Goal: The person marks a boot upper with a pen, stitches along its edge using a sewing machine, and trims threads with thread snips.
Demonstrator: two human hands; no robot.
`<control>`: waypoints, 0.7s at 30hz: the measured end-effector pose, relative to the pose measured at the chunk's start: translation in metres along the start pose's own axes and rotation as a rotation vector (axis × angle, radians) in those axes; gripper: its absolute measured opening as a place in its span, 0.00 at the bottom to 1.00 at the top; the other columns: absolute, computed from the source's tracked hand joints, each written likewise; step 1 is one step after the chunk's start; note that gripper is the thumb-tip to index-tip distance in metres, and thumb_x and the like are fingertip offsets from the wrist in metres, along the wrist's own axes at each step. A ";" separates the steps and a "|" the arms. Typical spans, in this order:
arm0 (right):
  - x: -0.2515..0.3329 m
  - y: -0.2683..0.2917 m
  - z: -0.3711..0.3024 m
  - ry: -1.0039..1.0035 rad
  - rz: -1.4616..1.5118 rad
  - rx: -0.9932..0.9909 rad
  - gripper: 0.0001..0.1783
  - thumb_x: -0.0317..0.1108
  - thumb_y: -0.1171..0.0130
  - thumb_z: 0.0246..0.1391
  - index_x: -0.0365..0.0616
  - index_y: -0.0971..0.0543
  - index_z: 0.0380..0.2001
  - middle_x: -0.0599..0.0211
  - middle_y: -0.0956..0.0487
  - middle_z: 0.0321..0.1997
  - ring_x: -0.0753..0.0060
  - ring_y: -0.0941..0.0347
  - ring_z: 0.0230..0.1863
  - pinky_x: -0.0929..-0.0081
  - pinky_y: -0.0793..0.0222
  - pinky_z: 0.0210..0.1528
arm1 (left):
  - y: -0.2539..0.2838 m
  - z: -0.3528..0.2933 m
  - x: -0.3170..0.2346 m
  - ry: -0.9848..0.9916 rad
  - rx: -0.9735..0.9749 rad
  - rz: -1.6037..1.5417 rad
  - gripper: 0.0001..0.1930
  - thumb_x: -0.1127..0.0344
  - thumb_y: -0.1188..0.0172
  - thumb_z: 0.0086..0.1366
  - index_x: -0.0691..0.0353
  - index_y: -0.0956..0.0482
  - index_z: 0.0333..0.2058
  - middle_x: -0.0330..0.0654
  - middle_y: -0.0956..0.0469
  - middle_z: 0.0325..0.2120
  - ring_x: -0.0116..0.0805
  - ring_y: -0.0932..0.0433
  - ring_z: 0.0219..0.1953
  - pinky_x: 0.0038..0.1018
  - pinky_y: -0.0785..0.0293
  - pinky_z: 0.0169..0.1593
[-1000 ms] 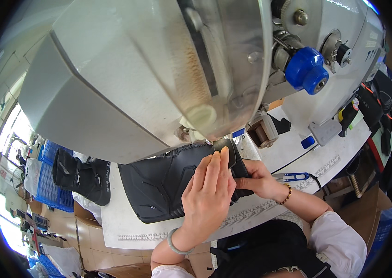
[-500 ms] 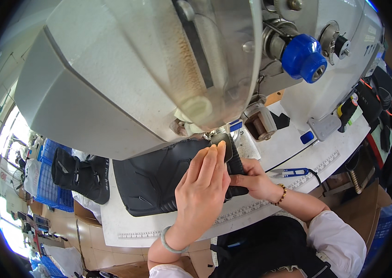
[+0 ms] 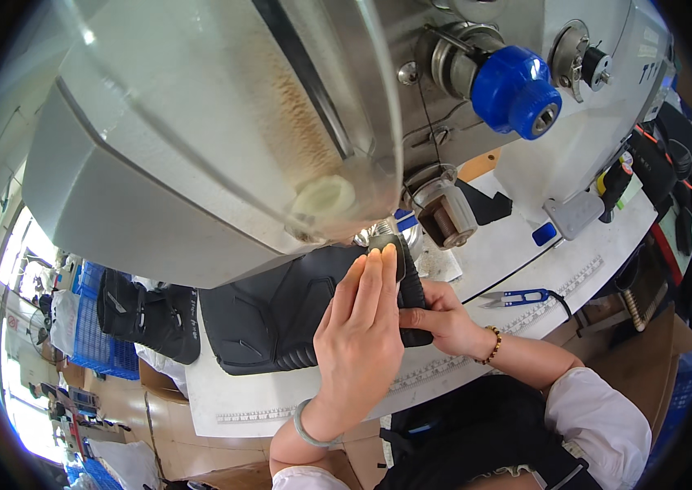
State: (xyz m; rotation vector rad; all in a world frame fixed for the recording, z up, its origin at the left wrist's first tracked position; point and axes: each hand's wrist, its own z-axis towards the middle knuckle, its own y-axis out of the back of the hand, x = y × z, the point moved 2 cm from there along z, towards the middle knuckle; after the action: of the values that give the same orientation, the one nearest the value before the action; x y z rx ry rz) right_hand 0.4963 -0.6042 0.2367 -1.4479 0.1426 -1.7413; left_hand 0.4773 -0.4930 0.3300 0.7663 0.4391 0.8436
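A black moulded panel [image 3: 268, 306] with a ribbed edge lies on the white worktable, its far side under the head of a sewing machine [image 3: 158, 163]. My left hand [image 3: 360, 314], wearing a pale bangle, rests on the panel with fingers stretched out side by side. Its fingertips press a small dark rounded patch [image 3: 384, 242] beside the machine's metal foot [image 3: 380, 229]; the thumb is hidden. My right hand [image 3: 448, 320], with a beaded bracelet, grips the panel's ribbed right edge, thumb on top and fingers mostly out of sight. The needle cannot be made out.
Blue-handled thread snips [image 3: 517, 297] lie to the right near a ruler strip [image 3: 562, 283] on the table [image 3: 281, 396]. A bobbin in a clear cup [image 3: 448, 216] and a blue knob [image 3: 517, 91] sit on the machine. A black strapped item [image 3: 150, 314] hangs left, by blue crates [image 3: 101, 335].
The view has shifted, so the machine head appears farther left. My left fingers lie a little straighter on the patch. My right hand keeps its hold on the ribbed edge.
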 end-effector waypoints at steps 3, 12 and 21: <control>-0.003 -0.001 0.000 -0.004 0.056 -0.007 0.14 0.21 0.48 0.57 0.37 0.28 0.47 0.70 0.23 0.44 0.84 0.28 0.45 0.81 0.31 0.49 | 0.002 0.000 0.001 -0.002 0.008 0.003 0.18 0.78 0.43 0.57 0.68 0.24 0.48 0.45 0.25 0.43 0.40 0.24 0.44 0.29 0.26 0.44; -0.008 -0.006 0.002 0.020 0.088 -0.023 0.15 0.21 0.46 0.56 0.37 0.27 0.48 0.71 0.23 0.45 0.85 0.29 0.46 0.81 0.32 0.50 | 0.002 -0.005 0.003 0.005 0.013 0.033 0.19 0.80 0.42 0.54 0.67 0.23 0.47 0.44 0.25 0.44 0.40 0.24 0.46 0.29 0.25 0.46; -0.015 -0.010 0.002 0.014 0.148 -0.082 0.13 0.23 0.45 0.57 0.37 0.26 0.46 0.72 0.22 0.42 0.84 0.28 0.44 0.81 0.31 0.47 | 0.008 0.000 0.005 -0.026 0.042 0.003 0.19 0.81 0.43 0.54 0.66 0.22 0.46 0.44 0.23 0.43 0.40 0.24 0.46 0.29 0.25 0.45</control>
State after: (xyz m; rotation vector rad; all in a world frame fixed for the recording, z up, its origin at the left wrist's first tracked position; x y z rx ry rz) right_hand 0.4919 -0.5867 0.2316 -1.4456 0.3241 -1.6419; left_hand 0.4762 -0.4859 0.3362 0.8163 0.4338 0.8284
